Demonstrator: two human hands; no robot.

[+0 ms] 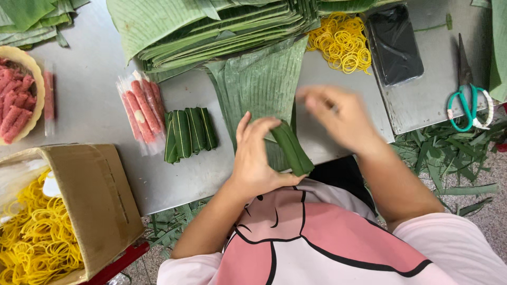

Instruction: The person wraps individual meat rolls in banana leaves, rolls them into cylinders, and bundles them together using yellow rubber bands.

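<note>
Person stands at a grey metal table (95,105), seen from above the head. Left hand (256,158), centre of the frame, is closed around a leaf-wrapped roll (293,150), thumb under and fingers curled over its upper end; the roll sticks out toward lower right, dark green, tightly folded, held just above the table edge. Right hand (338,116), right of centre, is motion-blurred with fingers loosely spread, and it seems to hold nothing, though something thin between the fingers would not show (cannot tell for certain). It hovers between the roll and a heap of yellow rubber bands (340,42) at upper centre-right. Beneath the hands lies a flat banana leaf strip (259,84), running up to a tall stack of cut leaves (211,26) along the top. Left of centre, four finished green rolls (190,134) lie side by side, touching, and just beside them plastic-sleeved pink sausages (141,113). A bowl of more pink sausages (16,100) sits at the far left edge; a cardboard box of yellow bands (63,221) fills the lower left. A black phone (395,45) and green-handled scissors (467,103) lie at upper right, leaf trimmings (449,158) on the floor below. To my eye the wrap only holds while the left hand's pinch stays firm on the fold, so a band wants to go on squarely around the middle, without loosening that grip or letting the leaf seam spring open.
</note>
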